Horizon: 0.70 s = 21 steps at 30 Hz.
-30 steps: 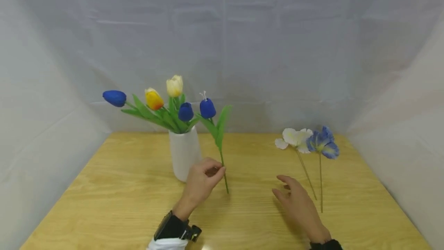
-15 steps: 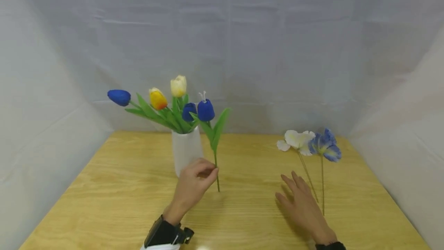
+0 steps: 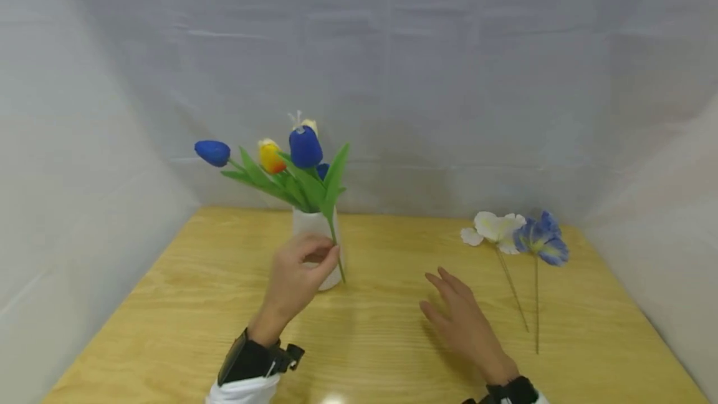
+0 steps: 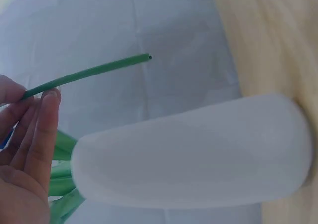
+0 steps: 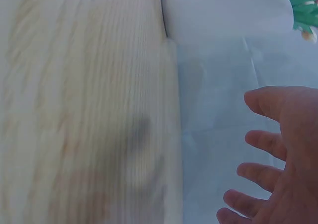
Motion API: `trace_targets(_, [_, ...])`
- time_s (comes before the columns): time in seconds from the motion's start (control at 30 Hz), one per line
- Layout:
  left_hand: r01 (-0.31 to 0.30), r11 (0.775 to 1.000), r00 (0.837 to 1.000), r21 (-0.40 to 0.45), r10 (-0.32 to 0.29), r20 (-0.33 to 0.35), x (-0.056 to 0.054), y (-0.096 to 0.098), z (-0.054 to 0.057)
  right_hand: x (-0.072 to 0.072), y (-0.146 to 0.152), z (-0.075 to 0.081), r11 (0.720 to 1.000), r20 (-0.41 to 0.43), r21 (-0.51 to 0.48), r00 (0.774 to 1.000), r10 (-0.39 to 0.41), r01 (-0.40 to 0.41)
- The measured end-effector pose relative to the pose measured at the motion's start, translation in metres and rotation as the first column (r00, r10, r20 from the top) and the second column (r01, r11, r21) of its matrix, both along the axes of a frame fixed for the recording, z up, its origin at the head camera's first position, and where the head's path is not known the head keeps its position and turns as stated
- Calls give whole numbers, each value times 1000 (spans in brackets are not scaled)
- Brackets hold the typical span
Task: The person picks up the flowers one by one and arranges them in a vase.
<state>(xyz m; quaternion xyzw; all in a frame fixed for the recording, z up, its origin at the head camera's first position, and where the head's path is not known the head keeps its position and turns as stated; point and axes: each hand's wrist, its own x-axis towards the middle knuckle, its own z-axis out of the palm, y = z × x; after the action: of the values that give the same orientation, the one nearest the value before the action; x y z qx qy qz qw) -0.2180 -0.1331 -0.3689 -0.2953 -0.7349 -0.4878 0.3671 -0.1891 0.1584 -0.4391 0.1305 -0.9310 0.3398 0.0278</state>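
A blue tulip (image 3: 305, 147) with green leaves stands upright in my left hand (image 3: 297, 273), its stem (image 4: 94, 71) pinched between thumb and fingertips. The stem's cut end hangs free in the left wrist view. Just behind it is the white vase (image 3: 311, 223), holding a yellow-orange tulip (image 3: 272, 156), a cream tulip mostly hidden by the held bloom, and blue tulips such as the one at far left (image 3: 212, 153). My right hand (image 3: 462, 320) hovers above the table with spread, relaxed fingers, touching nothing.
On the right of the wooden table (image 3: 392, 354) lie a white flower (image 3: 496, 229) and a blue-violet flower (image 3: 543, 239) on thin stems. Grey-white cloth (image 3: 426, 80) hangs behind the table and along both sides.
My left hand has lifted the blue tulip and carried it left, so it now overlaps the vase and its flowers. The right hand has opened its fingers wider and shifted slightly left.
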Motion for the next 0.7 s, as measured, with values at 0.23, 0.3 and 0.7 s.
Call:
trace_targets(0.23, [-33,998,998,59,36,-52,-11,-16,25,-10,-18,1,999,-61,7,998,33,-33])
trace_targets(0.3, [-44,997,996,59,48,-69,-13,-19,32,-12,-22,1,999,-68,10,997,40,-39])
trace_targets(0.7, [-146,978,978,146,165,-124,-14,-32,57,-17,-33,-1,999,-75,19,996,48,-47])
